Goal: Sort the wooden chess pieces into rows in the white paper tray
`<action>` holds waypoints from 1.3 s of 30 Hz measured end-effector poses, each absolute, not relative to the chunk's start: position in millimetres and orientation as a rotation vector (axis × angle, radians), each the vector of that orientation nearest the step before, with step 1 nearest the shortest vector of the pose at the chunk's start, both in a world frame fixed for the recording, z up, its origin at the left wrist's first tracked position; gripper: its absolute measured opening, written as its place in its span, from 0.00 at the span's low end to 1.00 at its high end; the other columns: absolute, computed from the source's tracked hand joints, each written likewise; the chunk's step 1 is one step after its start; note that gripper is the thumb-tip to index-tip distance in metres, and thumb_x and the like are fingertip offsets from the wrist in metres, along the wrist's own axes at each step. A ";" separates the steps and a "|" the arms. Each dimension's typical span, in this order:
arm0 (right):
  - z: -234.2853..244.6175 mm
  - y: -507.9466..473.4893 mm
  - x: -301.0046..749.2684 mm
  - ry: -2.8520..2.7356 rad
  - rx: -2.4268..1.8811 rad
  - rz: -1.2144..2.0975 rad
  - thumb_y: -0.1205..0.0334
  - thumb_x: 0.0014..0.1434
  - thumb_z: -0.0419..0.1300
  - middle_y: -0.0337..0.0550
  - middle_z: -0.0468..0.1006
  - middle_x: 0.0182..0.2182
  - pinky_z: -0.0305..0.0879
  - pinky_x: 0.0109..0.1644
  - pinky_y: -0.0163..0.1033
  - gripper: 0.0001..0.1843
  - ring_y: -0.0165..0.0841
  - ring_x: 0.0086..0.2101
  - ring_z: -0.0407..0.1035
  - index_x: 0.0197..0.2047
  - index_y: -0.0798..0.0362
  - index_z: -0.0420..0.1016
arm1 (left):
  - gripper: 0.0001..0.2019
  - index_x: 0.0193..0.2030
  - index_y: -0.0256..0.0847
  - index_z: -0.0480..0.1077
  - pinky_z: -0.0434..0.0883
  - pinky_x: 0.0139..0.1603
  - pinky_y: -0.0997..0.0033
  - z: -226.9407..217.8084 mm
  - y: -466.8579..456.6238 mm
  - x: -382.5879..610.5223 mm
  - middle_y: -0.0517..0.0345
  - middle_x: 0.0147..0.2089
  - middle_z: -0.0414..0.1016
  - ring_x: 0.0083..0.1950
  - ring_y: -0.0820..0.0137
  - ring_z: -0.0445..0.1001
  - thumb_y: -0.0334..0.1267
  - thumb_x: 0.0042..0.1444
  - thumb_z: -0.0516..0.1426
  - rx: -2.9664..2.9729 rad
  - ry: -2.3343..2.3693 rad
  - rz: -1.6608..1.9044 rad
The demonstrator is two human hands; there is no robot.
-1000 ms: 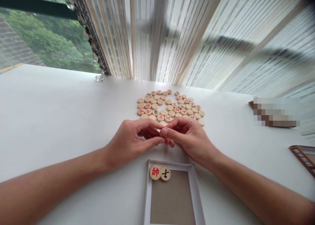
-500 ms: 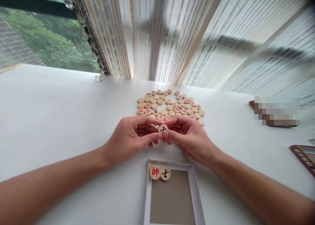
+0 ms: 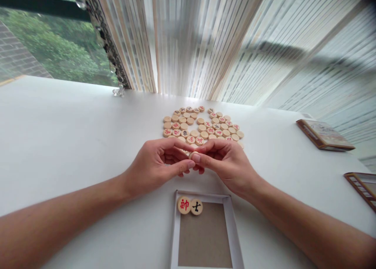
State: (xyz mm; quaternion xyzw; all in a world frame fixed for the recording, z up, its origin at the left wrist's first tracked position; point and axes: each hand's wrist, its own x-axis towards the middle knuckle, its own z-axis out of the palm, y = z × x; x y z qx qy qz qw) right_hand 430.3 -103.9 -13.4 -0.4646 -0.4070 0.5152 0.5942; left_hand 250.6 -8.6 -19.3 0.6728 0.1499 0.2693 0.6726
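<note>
A round wooden xiangqi piece [image 3: 192, 155] is pinched between the fingertips of both hands, above the white tabletop. My left hand [image 3: 155, 161] is closed on its left side, and my right hand [image 3: 233, 165] grips it from the right with the thumb over its face. Just beyond the hands lie many more xiangqi pieces [image 3: 194, 133], some face up with red or black characters, others blank side up. Nearer to me is a shallow white box tray [image 3: 175, 233]. In its far left corner a red-marked piece [image 3: 184, 205] touches a smaller black-marked piece [image 3: 196, 207].
At the right stands a brown-edged box lid or book [image 3: 326, 135]. Closer, another brown patterned box [image 3: 362, 188] is cut off by the picture's edge. Striped curtains [image 3: 188, 57] hang behind the white table [image 3: 88, 131], with crystal beads [image 3: 118, 91] at its back edge.
The held piece has been turned or tilted, and my right thumb now covers its black character, which showed before. Both hands stay in about the same place.
</note>
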 end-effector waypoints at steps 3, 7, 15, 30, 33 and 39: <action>-13.6 -103.5 431.2 -0.984 -1.077 1.177 0.58 0.53 0.80 0.41 0.85 0.26 0.76 0.32 0.33 0.11 0.29 0.26 0.78 0.33 0.54 0.86 | 0.10 0.46 0.35 0.78 0.83 0.36 0.78 -17.6 -7.9 251.5 0.54 0.36 0.88 0.37 0.68 0.88 0.33 0.60 0.70 1.477 0.361 0.605; -14.6 -103.0 433.1 -1.007 -1.091 1.169 0.56 0.54 0.79 0.42 0.86 0.28 0.78 0.36 0.35 0.11 0.30 0.29 0.78 0.37 0.53 0.89 | 0.12 0.46 0.34 0.79 0.83 0.33 0.76 -16.1 -5.6 252.3 0.52 0.35 0.88 0.33 0.68 0.86 0.35 0.59 0.71 1.448 0.417 0.612; -19.8 -103.3 432.2 -0.910 -1.088 1.163 0.61 0.47 0.83 0.43 0.88 0.35 0.80 0.44 0.38 0.16 0.32 0.35 0.81 0.39 0.51 0.87 | 0.14 0.47 0.32 0.81 0.83 0.30 0.74 -15.1 -2.9 253.5 0.54 0.29 0.85 0.29 0.67 0.84 0.38 0.57 0.71 1.426 0.455 0.613; -16.9 -104.0 429.8 -0.972 -1.151 1.100 0.52 0.47 0.82 0.41 0.84 0.28 0.74 0.31 0.34 0.18 0.29 0.26 0.75 0.34 0.53 0.85 | 0.13 0.48 0.35 0.79 0.83 0.33 0.77 -14.7 -8.6 252.9 0.51 0.36 0.88 0.36 0.65 0.88 0.34 0.57 0.71 1.468 0.371 0.590; -17.4 -104.5 430.1 -0.989 -1.138 1.077 0.53 0.51 0.80 0.42 0.86 0.30 0.76 0.33 0.35 0.15 0.30 0.28 0.77 0.37 0.52 0.87 | 0.12 0.47 0.35 0.78 0.83 0.34 0.77 -15.5 -7.8 253.0 0.51 0.36 0.88 0.38 0.65 0.88 0.33 0.58 0.71 1.460 0.375 0.612; -24.0 -106.2 429.9 -0.982 -1.113 1.012 0.56 0.46 0.83 0.44 0.88 0.36 0.83 0.42 0.43 0.21 0.36 0.34 0.82 0.43 0.50 0.87 | 0.15 0.47 0.34 0.78 0.83 0.34 0.74 -18.8 -5.1 251.7 0.52 0.34 0.87 0.34 0.66 0.86 0.36 0.56 0.72 1.475 0.467 0.653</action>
